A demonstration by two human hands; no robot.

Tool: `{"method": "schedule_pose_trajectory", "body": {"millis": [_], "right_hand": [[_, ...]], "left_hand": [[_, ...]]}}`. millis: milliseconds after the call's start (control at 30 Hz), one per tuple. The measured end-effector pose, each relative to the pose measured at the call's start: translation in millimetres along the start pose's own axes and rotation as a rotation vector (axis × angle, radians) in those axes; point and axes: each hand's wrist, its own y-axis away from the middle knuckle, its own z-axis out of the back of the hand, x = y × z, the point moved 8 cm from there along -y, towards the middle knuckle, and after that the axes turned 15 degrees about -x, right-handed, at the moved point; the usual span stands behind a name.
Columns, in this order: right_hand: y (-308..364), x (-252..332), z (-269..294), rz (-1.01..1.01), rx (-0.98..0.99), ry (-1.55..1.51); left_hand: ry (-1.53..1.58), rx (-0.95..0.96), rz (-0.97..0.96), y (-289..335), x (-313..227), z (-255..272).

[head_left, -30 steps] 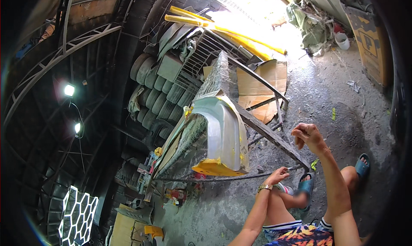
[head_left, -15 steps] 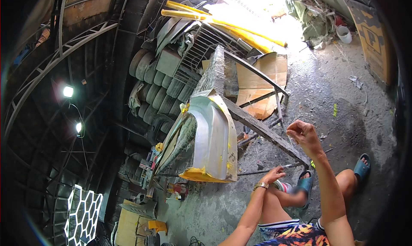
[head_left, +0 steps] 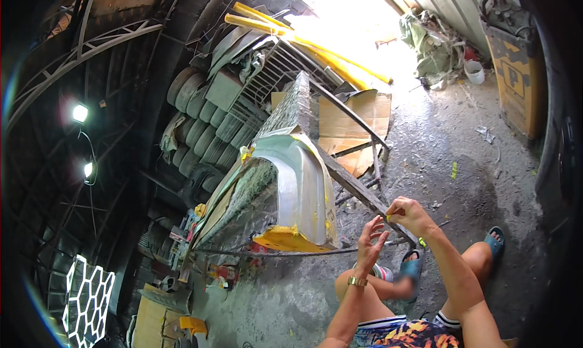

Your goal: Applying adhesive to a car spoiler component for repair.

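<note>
My right hand [head_left: 412, 217] is closed in a pinch, with a small yellow bit [head_left: 389, 217] showing at its fingertips; its exact kind is too small to tell. Close beside it, my left hand [head_left: 369, 243] is raised with fingers apart and holds nothing. A gold-coloured watch [head_left: 357, 281] is on the left wrist. To the left of both hands, a curved grey body panel, like a bumper [head_left: 310, 193], rests on a rough stand, yellow patches along its edges. Neither hand touches it. A striped can [head_left: 381, 272] stands by my leg, partly hidden.
A dark beam of the stand [head_left: 358, 187] runs just beyond my hands. Flattened cardboard [head_left: 352, 123] lies behind it. Stacked tyres [head_left: 206, 114] and yellow poles [head_left: 316, 47] are at the far left. A yellow-and-black cabinet [head_left: 516, 84] and a white bucket [head_left: 474, 72] stand far right.
My right hand has come down and left toward my left hand. The left hand has risen, turned upward and spread its fingers. The whole view has shifted slightly.
</note>
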Motion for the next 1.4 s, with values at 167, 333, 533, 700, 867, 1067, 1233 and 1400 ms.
{"method": "schedule_pose_trajectory", "body": {"millis": [167, 333, 533, 700, 867, 1067, 1233, 1400], "right_hand": [[12, -15, -11, -0.107, 0.076, 0.024], [23, -23, -14, -0.28, 0.15, -0.07], [30, -17, -22, -0.347, 0.185, -0.057], [30, -16, -35, -0.346, 0.238, -0.096], [30, -27, -44, -0.527, 0.278, -0.268], [28, -17, -50, -0.603, 0.366, -0.414], [28, -13, -54, -0.592, 0.412, -0.485], [27, 15, -53, -0.425, 0.373, -0.415]], "left_hand": [[0.076, -0.023, -0.032, 22, -5, -2], [0.066, -0.061, -0.001, 29, -11, -2], [0.148, -0.127, 0.067, 36, -1, 10], [0.12, -0.179, 0.071, 33, -11, 24], [-0.234, -0.275, -0.199, 26, -52, 34], [-0.309, -0.238, -0.376, 17, -75, 39], [-0.309, -0.205, -0.473, 15, -84, 43], [-0.295, -0.24, -0.461, 18, -81, 55]]}}
